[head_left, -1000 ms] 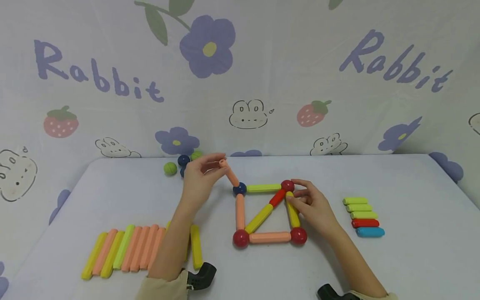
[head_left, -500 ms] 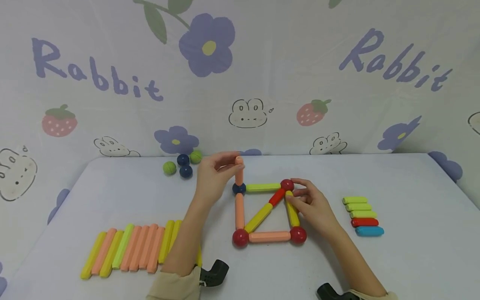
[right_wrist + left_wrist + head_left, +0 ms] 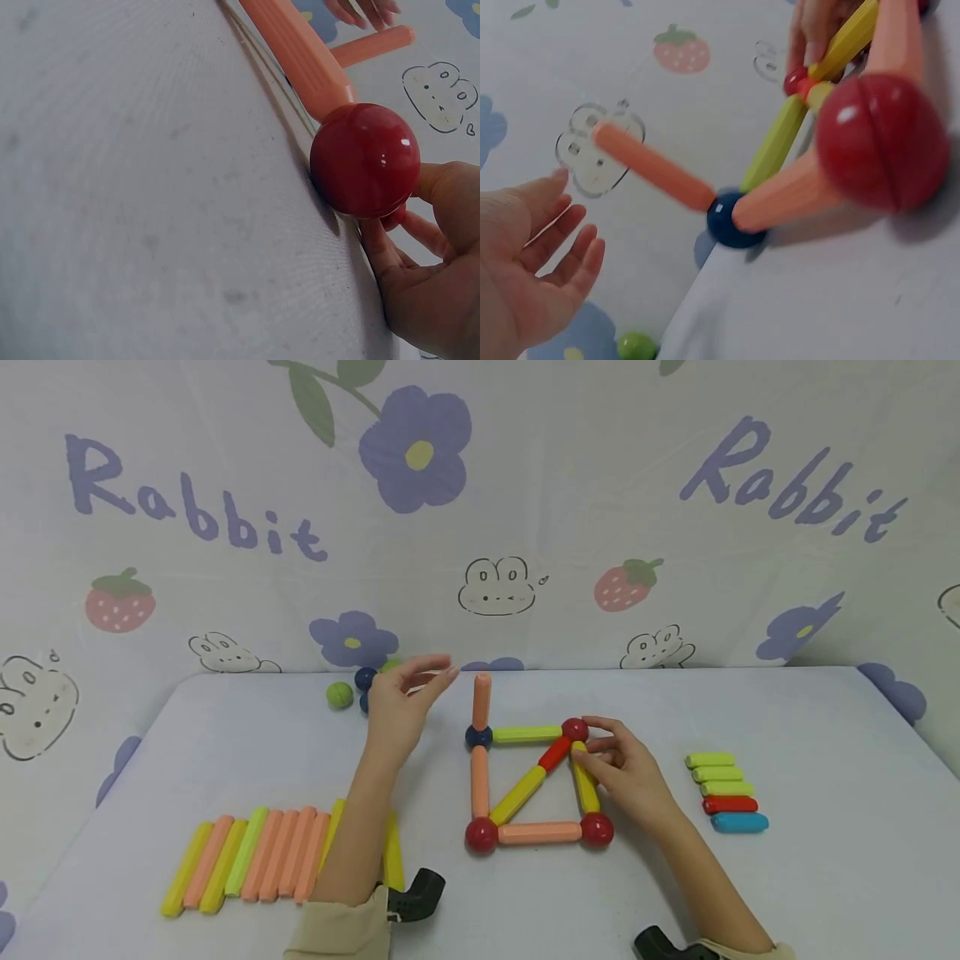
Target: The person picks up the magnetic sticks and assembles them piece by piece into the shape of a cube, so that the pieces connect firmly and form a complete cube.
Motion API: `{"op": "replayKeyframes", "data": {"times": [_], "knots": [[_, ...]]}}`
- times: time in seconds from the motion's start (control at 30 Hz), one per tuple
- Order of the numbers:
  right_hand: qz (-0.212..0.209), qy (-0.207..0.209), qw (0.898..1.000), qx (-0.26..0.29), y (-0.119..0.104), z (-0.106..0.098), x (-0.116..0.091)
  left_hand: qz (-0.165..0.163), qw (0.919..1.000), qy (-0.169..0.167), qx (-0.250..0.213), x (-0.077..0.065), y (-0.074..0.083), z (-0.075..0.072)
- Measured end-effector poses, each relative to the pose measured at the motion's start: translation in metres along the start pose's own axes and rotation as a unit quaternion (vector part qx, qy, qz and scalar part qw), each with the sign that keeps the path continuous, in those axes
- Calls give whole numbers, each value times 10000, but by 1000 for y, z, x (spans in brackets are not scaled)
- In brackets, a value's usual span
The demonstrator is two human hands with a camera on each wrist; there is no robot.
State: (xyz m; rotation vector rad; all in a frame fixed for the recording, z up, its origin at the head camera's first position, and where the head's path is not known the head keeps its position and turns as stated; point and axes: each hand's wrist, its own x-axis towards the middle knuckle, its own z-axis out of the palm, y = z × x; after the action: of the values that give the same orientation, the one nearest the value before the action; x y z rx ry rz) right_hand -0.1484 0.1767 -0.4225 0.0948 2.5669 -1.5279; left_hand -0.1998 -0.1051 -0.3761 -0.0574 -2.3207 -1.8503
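Note:
My left hand (image 3: 401, 714) hovers left of an upright orange magnetic stick (image 3: 482, 702), fingers apart and holding nothing. That stick stands on a dark blue ball (image 3: 478, 738) at the far left corner of a square frame. A green stick (image 3: 527, 735) runs from the blue ball to a red ball (image 3: 575, 730). At that corner my right hand (image 3: 633, 781) pinches the yellow stick (image 3: 586, 785), fingertips at the red ball. Red balls (image 3: 482, 837) form the near corners, joined by an orange stick (image 3: 540, 834). A yellow-and-red diagonal (image 3: 519, 797) crosses the frame.
A row of yellow, orange and green sticks (image 3: 247, 856) lies at left, partly behind the left forearm. Green and blue balls (image 3: 340, 695) sit at the back left. Short green, red and blue sticks (image 3: 729, 805) lie at right. A printed curtain (image 3: 570, 527) hangs behind the table.
My left hand swung the orange stick from leaning left to upright on the blue ball, then let go and drew back left. My right hand stayed put.

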Motion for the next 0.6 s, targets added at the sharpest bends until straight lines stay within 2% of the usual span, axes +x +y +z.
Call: {"op": "replayKeyframes", "data": {"times": [0.13, 0.3, 0.47, 0.6], "knots": [[25, 22, 10000, -31, -1, 0, 0, -262, 9977, 396, 485, 4, -9, -22], [32, 31, 10000, -53, -3, 0, 0, -597, 9903, 754, 1000, 6, -27, -43], [32, 10, 10000, -38, -3, 0, 0, -893, 9843, 880, 1244, 6, -41, -54], [66, 2, 10000, -19, -3, 0, -1, -971, 9799, 925, 1477, 6, -48, -54]]}}
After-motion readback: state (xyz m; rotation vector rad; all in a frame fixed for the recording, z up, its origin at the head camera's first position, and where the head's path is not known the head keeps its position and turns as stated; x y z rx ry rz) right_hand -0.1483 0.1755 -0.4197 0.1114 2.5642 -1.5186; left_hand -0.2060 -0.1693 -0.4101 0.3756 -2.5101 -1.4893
